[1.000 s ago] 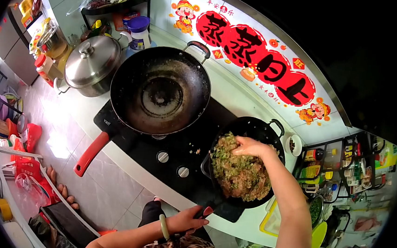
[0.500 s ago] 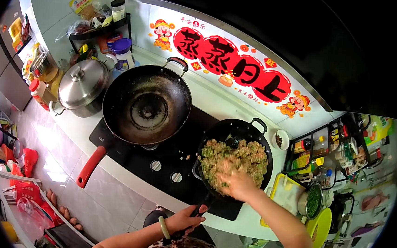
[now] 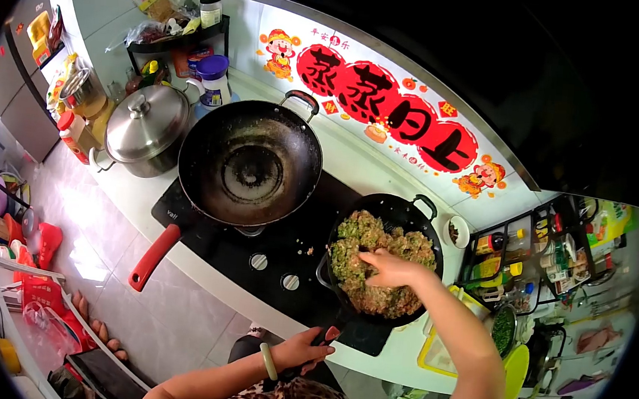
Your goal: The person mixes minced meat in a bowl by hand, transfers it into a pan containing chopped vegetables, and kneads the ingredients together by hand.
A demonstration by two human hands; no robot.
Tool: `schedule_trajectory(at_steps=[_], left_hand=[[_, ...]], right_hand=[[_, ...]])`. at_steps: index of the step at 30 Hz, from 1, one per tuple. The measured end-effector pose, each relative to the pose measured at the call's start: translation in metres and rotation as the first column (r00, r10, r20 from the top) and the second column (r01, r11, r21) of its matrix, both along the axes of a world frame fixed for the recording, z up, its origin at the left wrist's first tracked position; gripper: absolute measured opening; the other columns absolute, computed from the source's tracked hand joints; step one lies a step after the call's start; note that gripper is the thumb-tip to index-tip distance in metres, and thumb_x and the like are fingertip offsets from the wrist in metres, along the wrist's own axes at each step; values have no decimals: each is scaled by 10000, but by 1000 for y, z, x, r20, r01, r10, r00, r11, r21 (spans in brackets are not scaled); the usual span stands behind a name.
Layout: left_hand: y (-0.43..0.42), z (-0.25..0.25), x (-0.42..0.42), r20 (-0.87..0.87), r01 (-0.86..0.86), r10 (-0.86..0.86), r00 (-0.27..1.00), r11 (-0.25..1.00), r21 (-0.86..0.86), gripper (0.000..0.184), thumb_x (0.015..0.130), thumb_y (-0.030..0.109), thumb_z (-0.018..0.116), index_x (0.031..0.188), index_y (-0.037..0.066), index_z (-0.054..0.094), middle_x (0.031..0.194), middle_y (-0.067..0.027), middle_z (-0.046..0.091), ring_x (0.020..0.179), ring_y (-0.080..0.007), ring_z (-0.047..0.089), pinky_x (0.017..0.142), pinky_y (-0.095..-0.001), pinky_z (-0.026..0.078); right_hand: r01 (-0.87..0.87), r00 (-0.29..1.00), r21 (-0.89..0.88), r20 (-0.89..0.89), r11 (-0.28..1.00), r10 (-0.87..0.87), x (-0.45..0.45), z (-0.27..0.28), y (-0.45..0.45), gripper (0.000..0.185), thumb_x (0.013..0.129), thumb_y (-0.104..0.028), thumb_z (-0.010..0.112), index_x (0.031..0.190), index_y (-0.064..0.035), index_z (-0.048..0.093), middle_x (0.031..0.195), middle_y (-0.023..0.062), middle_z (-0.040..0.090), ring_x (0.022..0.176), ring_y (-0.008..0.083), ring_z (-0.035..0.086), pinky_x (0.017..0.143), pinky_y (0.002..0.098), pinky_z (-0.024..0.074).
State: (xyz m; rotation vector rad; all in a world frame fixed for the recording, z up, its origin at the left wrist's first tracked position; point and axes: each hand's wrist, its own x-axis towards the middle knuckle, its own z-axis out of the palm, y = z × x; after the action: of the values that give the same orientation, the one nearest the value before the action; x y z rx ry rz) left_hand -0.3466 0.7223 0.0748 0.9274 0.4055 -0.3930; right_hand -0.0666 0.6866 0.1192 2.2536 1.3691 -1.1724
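Observation:
My left hand (image 3: 303, 350), with a pale bangle at its wrist, is wrapped round the black and red handle (image 3: 327, 337) of a dark wok (image 3: 385, 202). Inside this wok lies a minced meat mixture (image 3: 394, 299) flecked with green. My right hand (image 3: 389, 269) presses into the middle of the mixture, its fingers curled and partly sunk in it; their tips are hidden. To the left, a larger wok (image 3: 250, 171) with a red handle (image 3: 156, 258) sits bare inside on the black stove (image 3: 278, 252).
A lidded steel pot (image 3: 145, 129) stands at the left. Behind the filled wok is a small white bowl (image 3: 458, 231). At the right are a yellow-rimmed tray (image 3: 435, 351), a bowl of chopped greens (image 3: 503, 330) and a bottle rack (image 3: 506, 255). Crumbs (image 3: 305, 249) dot the stove.
My right hand has moved up from the near side of the mixture to its middle, and the mixture's shape has shifted. My left hand keeps its hold. The view has shifted slightly.

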Motion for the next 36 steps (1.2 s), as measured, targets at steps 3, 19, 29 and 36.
schedule_trajectory(at_steps=[3, 19, 29, 36], left_hand=[[1, -3, 3, 14, -1, 1, 1000, 1000, -4, 270, 862, 164, 557, 1022, 17, 396, 626, -31, 453, 391, -95, 414, 348, -233, 338], [-2, 6, -2, -17, -24, 23, 1000, 997, -70, 271, 849, 151, 575, 1021, 23, 409, 620, -22, 453, 396, -93, 414, 358, -233, 324], [-1, 1, -2, 7, -33, 34, 999, 993, -110, 269, 852, 144, 570, 1019, 20, 399, 616, -29, 448, 395, -96, 416, 352, -237, 324], [-2, 5, -3, 5, -13, 13, 1000, 998, -61, 235, 856, 130, 561, 990, 12, 408, 616, -32, 452, 392, -96, 418, 352, -235, 328]], right_hand=[[-146, 975, 367, -106, 919, 197, 29, 32, -15, 508, 765, -220, 595, 1250, -190, 445, 1270, 177, 404, 1179, 307, 402, 981, 352, 334], [-224, 940, 34, -256, 974, 225, 18, 10, 47, 484, 711, -338, 587, 1115, -76, 546, 1172, 113, 509, 1107, 286, 446, 920, 370, 383], [-116, 984, 221, 161, 968, 81, 5, -5, -31, 374, 796, -211, 542, 1166, -165, 537, 1334, 96, 335, 1069, 358, 486, 888, 401, 426], [47, 996, 111, 75, 993, -55, 22, -41, 13, 466, 753, -18, 489, 1215, -73, 462, 1130, 201, 515, 1044, 353, 497, 854, 410, 429]])
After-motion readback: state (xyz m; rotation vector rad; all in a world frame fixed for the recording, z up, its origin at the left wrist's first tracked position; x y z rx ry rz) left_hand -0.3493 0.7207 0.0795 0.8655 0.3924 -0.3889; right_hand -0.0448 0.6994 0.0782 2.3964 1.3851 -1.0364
